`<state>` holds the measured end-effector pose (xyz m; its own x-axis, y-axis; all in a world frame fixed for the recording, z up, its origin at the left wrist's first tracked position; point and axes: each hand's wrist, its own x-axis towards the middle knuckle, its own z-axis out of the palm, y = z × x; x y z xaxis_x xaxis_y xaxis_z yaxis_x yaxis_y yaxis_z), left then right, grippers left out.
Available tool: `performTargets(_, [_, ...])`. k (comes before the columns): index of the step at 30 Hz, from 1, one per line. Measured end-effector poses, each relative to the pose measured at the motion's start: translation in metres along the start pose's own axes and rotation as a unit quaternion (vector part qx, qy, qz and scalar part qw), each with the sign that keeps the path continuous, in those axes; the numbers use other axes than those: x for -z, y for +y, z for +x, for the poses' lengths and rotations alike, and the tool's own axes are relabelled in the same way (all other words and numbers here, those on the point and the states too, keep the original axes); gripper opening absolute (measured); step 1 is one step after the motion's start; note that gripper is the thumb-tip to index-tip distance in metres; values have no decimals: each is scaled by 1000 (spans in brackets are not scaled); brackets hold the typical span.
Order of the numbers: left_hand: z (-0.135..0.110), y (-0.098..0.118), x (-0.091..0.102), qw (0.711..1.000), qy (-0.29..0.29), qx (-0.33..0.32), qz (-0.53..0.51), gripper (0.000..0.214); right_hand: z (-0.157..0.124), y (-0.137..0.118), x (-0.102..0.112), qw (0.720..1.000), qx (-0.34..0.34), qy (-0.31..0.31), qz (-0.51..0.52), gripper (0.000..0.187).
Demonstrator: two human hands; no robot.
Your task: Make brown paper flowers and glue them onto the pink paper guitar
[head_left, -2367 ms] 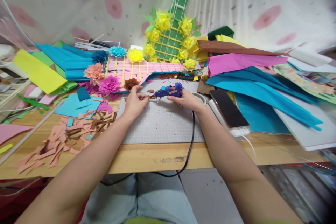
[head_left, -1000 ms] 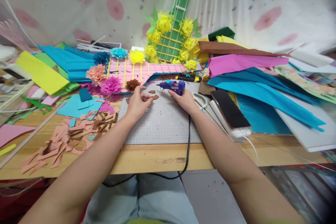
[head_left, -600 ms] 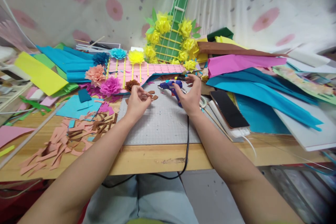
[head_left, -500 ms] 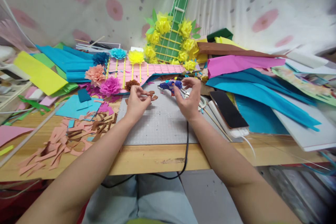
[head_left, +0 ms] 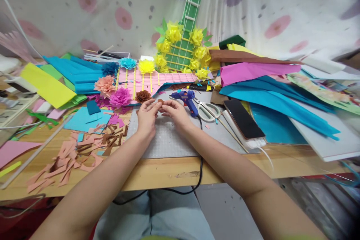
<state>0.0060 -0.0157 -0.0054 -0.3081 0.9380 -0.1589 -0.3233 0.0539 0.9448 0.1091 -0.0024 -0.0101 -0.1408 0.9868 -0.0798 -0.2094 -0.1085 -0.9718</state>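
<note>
Brown paper piece [head_left: 160,101], pinched over the grey mat [head_left: 165,144].

Fingers of the left hand [head_left: 146,118] and right hand [head_left: 177,114] are nearly closed on it; shaping or joining seems in hand, calling next for a steady pinch. Mostly covered, its direction and long axis cannot be told.

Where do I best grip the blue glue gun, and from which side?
Probably take the blue glue gun by its handle, coming with the right hand from the near right side. The handle slants toward the person and to the right, while the nozzle points left, away from that grip. The scissors lie close beside the handle, so go carefully.
</note>
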Motion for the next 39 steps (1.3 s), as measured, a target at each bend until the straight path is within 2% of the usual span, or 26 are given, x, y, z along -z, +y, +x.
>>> performTargets(6, [4,0,0,1000,-4,-24,9,41,5,1,-8,999,2,31,28,19])
performTargets(7, [6,3,2,998,-3,-51,25,40,9,0,-7,999,6,35,21,18])
performTargets(9, [12,12,10,986,11,-146,79,40,18,-4,-5,999,13,40,-10,15])
performTargets(11, [20,22,23,943,65,-272,181,44,28,-10,-1,997,21,30,-67,12])
performTargets(13, [31,30,36,875,86,-359,313,46,37,-15,2,989,38,14,-141,10])
performTargets(14, [35,32,42,841,75,-381,377,50,41,-17,4,982,51,8,-182,10])
performTargets(16, [43,30,46,790,23,-391,472,64,46,-21,4,962,78,7,-262,9])
performTargets(18, [48,24,43,755,-12,-388,528,75,48,-24,3,940,98,11,-327,6])
performTargets(20, [52,17,35,733,-23,-392,556,77,49,-27,1,925,106,12,-364,6])
performTargets(23, [57,11,26,724,-14,-402,560,71,51,-29,-2,915,114,11,-387,6])
performTargets(27, [62,13,28,745,8,-394,539,62,57,-25,-2,916,103,22,-388,3])
performTargets(35, [62,18,36,759,38,-379,529,53,72,-21,-10,941,-16,-28,-337,6])
performTargets(39, [64,17,40,753,36,-380,536,52,77,-27,-17,951,-59,-46,-300,14])
